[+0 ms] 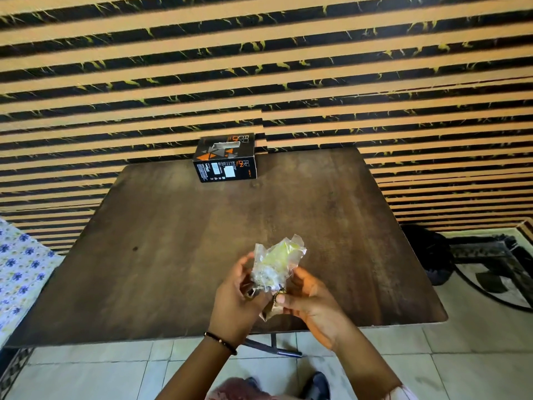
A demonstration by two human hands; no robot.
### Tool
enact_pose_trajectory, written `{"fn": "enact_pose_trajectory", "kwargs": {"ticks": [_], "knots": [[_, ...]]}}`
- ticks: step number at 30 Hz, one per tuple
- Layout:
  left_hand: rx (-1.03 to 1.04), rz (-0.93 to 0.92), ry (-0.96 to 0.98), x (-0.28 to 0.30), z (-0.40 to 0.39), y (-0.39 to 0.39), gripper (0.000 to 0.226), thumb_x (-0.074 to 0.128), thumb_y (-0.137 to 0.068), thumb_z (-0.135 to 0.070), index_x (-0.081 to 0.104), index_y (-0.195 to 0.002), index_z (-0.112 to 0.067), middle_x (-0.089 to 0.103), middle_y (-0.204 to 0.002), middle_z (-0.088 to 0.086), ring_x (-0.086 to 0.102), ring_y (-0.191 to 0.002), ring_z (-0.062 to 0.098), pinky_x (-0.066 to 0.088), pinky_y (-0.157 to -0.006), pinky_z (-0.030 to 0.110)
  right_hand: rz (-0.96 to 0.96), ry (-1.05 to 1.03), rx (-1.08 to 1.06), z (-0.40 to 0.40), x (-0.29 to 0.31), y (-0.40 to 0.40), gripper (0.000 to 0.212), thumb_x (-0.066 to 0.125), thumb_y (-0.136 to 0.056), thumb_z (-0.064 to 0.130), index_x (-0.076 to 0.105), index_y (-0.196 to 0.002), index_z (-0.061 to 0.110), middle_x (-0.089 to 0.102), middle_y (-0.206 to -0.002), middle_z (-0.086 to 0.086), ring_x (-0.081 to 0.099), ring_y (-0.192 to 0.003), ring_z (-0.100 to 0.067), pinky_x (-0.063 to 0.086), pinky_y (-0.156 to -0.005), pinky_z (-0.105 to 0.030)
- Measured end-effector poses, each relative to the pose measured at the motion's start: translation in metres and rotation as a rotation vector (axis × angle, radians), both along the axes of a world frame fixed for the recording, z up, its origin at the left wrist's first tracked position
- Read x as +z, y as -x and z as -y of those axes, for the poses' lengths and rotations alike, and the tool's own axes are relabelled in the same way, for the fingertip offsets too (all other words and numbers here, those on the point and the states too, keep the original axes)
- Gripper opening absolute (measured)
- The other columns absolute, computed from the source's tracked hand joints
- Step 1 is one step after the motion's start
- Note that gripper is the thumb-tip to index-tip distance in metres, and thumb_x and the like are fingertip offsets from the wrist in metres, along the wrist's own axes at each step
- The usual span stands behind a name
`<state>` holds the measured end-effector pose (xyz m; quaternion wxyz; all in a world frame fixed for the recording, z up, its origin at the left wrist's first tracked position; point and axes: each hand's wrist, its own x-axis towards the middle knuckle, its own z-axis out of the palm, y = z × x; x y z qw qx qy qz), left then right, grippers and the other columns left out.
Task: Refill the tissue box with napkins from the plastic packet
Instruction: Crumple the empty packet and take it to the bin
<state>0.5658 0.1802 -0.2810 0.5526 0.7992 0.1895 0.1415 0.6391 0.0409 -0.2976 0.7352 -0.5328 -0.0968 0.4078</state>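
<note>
Over the table (173,226), both hands partly hide the plastic packet (277,261).

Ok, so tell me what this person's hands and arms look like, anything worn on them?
Both hands are bare: no gloves, and no rings can be made out. The left hand has a thin dark beaded bracelet around its wrist. The right hand has a plain wrist, and a light sleeve edge shows far up that forearm. The left forearm is uncovered.

bright daylight, wide-angle warp at edges, slight blur, packet (275,262) glare
</note>
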Motion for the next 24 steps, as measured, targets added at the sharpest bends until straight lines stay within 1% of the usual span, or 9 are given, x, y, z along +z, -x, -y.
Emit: {"fn": "enact_pose_trajectory", "kwargs": {"ticks": [3, 5, 8, 10, 13, 15, 19, 21, 24], "knots": [[-0.107, 0.000, 0.101, 0.008, -0.013, -0.002, 0.054, 0.075, -0.065, -0.014, 0.053, -0.109, -0.036, 0.068, -0.098, -0.027, 0.064, -0.092, -0.002, 0.048, -0.074, 0.011, 0.018, 0.005, -0.105, -0.012, 0.003, -0.001, 0.053, 0.071, -0.067, 0.002, 0.059, -0.117, 0.014, 0.067, -0.114, -0.017, 0.065, -0.099, -0.029, 0.052, -0.081, -0.047], [-0.172, -0.034, 0.186, 0.010, -0.022, -0.002, 0.057, 0.073, -0.065, -0.008, 0.052, -0.111, -0.033, 0.069, -0.099, -0.019, 0.065, -0.092, 0.001, 0.050, -0.074, 0.015, 0.042, 0.018, -0.173, -0.019, 0.007, -0.001, 0.039, 0.067, -0.072, -0.005, 0.064, -0.107, 0.013, 0.071, -0.103, -0.016, 0.067, -0.091, -0.029, 0.055, -0.073, -0.042], [-0.215, -0.036, 0.184, 0.015, -0.034, 0.000, 0.056, 0.070, -0.072, 0.005, 0.051, -0.109, -0.032, 0.066, -0.104, -0.009, 0.063, -0.092, -0.003, 0.050, -0.073, 0.014, 0.075, 0.053, -0.235, -0.029, 0.016, 0.004, 0.034, 0.064, -0.073, -0.012, 0.067, -0.097, 0.014, 0.074, -0.089, -0.009, 0.069, -0.084, -0.027, 0.056, -0.066, -0.038], [-0.198, -0.004, 0.149, 0.016, -0.040, 0.001, 0.048, 0.067, -0.075, 0.006, 0.054, -0.103, -0.031, 0.066, -0.101, -0.011, 0.062, -0.086, -0.006, 0.049, -0.069, 0.014, 0.076, 0.049, -0.240, -0.035, 0.019, 0.009, 0.036, 0.068, -0.069, -0.004, 0.066, -0.100, 0.015, 0.074, -0.093, -0.008, 0.069, -0.086, -0.027, 0.056, -0.065, -0.038], [-0.142, 0.057, 0.151, 0.014, -0.051, 0.000, 0.040, 0.064, -0.075, 0.010, 0.059, -0.096, -0.023, 0.070, -0.087, -0.010, 0.062, -0.076, -0.004, 0.049, -0.062, 0.015, 0.030, -0.036, -0.195, -0.041, 0.025, 0.015, 0.052, 0.074, -0.065, 0.012, 0.059, -0.114, 0.018, 0.069, -0.107, -0.008, 0.067, -0.090, -0.027, 0.056, -0.062, -0.038], [-0.120, 0.083, 0.139, 0.009, -0.058, 0.000, 0.037, 0.064, -0.071, 0.013, 0.060, -0.089, -0.020, 0.070, -0.084, -0.010, 0.063, -0.075, 0.001, 0.052, -0.065, 0.021, 0.005, -0.074, -0.193, -0.044, 0.029, 0.019, 0.059, 0.076, -0.061, 0.018, 0.057, -0.117, 0.021, 0.068, -0.112, -0.006, 0.067, -0.092, -0.025, 0.057, -0.061, -0.039], [-0.104, 0.121, 0.023, -0.003, -0.061, 0.001, 0.029, 0.067, -0.064, -0.003, 0.055, -0.075, -0.027, 0.067, -0.083, 0.001, 0.061, -0.077, 0.013, 0.050, -0.069, 0.035, 0.071, -0.052, -0.246, -0.053, 0.038, 0.030, 0.061, 0.085, -0.055, 0.033, 0.063, -0.110, 0.020, 0.069, -0.110, -0.008, 0.068, -0.093, -0.025, 0.058, -0.067, -0.039], [-0.132, 0.151, -0.049, -0.004, -0.058, 0.000, 0.028, 0.069, -0.062, -0.008, 0.052, -0.071, -0.029, 0.065, -0.081, 0.001, 0.060, -0.077, 0.013, 0.047, -0.068, 0.029, 0.127, -0.033, -0.282, -0.053, 0.041, 0.037, 0.061, 0.084, -0.056, 0.035, 0.064, -0.110, 0.017, 0.071, -0.108, -0.009, 0.068, -0.094, -0.025, 0.058, -0.068, -0.038], [-0.210, 0.171, -0.098, -0.003, -0.047, -0.003, 0.025, 0.072, -0.062, -0.009, 0.054, -0.071, -0.024, 0.064, -0.081, -0.002, 0.060, -0.080, 0.009, 0.046, -0.068, 0.021, 0.161, -0.015, -0.379, -0.047, 0.041, 0.046, 0.051, 0.078, -0.059, 0.023, 0.066, -0.106, 0.008, 0.073, -0.100, -0.010, 0.068, -0.086, -0.022, 0.055, -0.063, -0.029]]}}
